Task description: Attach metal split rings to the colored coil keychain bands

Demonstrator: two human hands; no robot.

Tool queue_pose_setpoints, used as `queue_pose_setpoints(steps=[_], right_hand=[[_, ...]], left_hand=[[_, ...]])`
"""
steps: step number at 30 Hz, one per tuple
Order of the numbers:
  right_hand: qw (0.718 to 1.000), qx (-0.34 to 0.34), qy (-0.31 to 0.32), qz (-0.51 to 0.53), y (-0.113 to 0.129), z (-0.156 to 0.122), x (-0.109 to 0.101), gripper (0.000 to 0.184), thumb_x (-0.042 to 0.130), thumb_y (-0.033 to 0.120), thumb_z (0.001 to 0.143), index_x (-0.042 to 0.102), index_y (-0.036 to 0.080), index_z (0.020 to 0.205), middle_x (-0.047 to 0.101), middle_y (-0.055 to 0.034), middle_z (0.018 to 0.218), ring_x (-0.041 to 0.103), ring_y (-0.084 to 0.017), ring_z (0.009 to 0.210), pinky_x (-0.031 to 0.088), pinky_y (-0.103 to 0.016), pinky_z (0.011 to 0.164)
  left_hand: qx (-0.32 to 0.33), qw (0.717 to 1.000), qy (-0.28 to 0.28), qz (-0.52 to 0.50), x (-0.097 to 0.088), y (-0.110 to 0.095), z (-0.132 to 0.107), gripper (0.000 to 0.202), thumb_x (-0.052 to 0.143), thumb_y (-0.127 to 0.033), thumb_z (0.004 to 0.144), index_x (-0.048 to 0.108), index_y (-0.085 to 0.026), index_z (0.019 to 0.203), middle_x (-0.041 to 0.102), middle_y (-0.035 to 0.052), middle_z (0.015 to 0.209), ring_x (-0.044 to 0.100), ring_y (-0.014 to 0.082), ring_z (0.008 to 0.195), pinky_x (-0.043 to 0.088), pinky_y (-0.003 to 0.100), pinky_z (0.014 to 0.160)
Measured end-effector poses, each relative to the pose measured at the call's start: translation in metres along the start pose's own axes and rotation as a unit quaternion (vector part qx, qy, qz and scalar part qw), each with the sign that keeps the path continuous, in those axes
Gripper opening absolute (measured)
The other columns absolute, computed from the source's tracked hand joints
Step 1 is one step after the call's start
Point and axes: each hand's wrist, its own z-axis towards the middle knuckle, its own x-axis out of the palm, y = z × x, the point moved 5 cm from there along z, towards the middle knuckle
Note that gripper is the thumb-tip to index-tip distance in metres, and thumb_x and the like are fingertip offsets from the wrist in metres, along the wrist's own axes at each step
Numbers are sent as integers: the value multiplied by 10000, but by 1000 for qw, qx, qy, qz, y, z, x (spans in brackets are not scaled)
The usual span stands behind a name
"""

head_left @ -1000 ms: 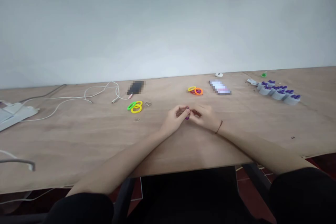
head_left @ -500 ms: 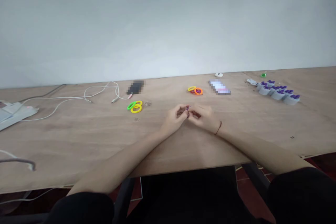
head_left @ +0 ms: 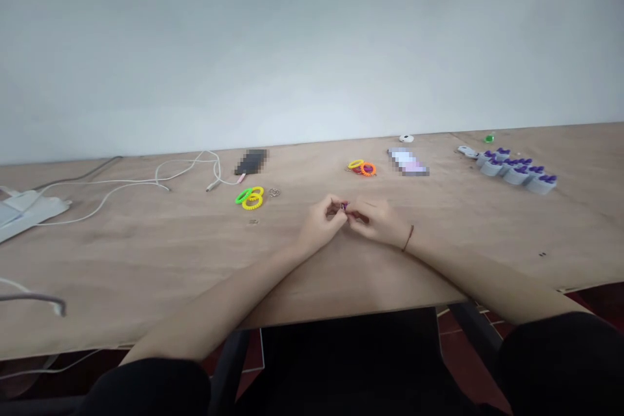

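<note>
The pale plywood table at lower left of the frame has a matt, faintly rough grain. The coiled green and yellow plastic bands left of centre look glossy, as do the coiled orange and yellow plastic bands at upper centre. The thin white cable looks smooth and rubbery, the round grey cups at right matt plastic. The small purple piece at centre may be plastic, though it is too small to tell.
</note>
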Motion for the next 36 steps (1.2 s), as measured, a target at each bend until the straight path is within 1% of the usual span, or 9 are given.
queue_pose_setpoints(steps=[4,7,11,18,23,26,30,33,36], right_hand=[[999,-3,16,-28,-1,-1,2,113,465,153,821,560,185,872,585,-8,712,471,-98,564,337,-217,547],[998,1,13,-61,-2,-1,1,126,451,165,835,570,182,874,582,-15,699,479,-107,576,309,-226,530],[995,2,29,-98,-2,-1,3,148,431,197,855,578,181,858,591,-32,729,497,-121,613,298,-236,530],[993,3,54,-104,-3,0,1,160,437,224,859,590,184,835,611,-36,733,513,-125,622,289,-244,525],[992,123,6,-10,-16,5,-13,206,457,328,860,595,176,860,594,-14,660,501,-122,569,339,-244,548],[969,216,-9,120,-27,5,-14,292,384,371,895,597,172,903,628,-36,788,562,-149,715,412,-260,658],[904,271,100,314,-28,3,5,419,323,470,899,621,182,835,638,-33,850,571,-170,839,433,-301,773],[854,313,144,388,-29,-2,14,469,346,529,870,596,166,711,603,-17,725,544,-144,693,434,-276,670],[842,327,149,402,-32,-4,16,456,392,536,845,558,157,653,537,0,626,468,-110,567,377,-239,538]], left_hand=[[7,997,-34,71,-6,-2,1,240,496,-170,747,519,-173,986,613,31,934,575,146,882,451,279,801],[11,985,-81,152,-13,-6,1,163,534,-231,738,510,-175,889,556,5,801,528,131,762,422,253,698],[33,976,-27,215,-10,-13,1,138,467,-241,785,468,-174,664,419,-37,587,417,104,578,337,236,578],[44,978,-8,202,-7,-16,0,164,440,-231,811,491,-168,668,440,-34,583,411,101,565,315,233,566],[31,982,-16,185,-7,-17,-1,209,449,-244,805,446,-170,610,349,-48,541,356,95,535,291,231,543],[46,985,16,165,-3,-21,-2,190,434,-234,806,434,-171,626,326,-49,557,345,91,540,296,225,554],[64,986,53,143,2,-26,-6,180,432,-232,803,423,-171,634,327,-47,569,337,85,539,300,219,557],[62,987,56,138,2,-25,-6,191,433,-245,807,427,-171,631,322,-46,569,334,85,537,299,220,553],[56,988,51,132,1,-22,-5,183,437,-245,803,446,-168,638,313,-48,564,331,85,536,288,218,540]])
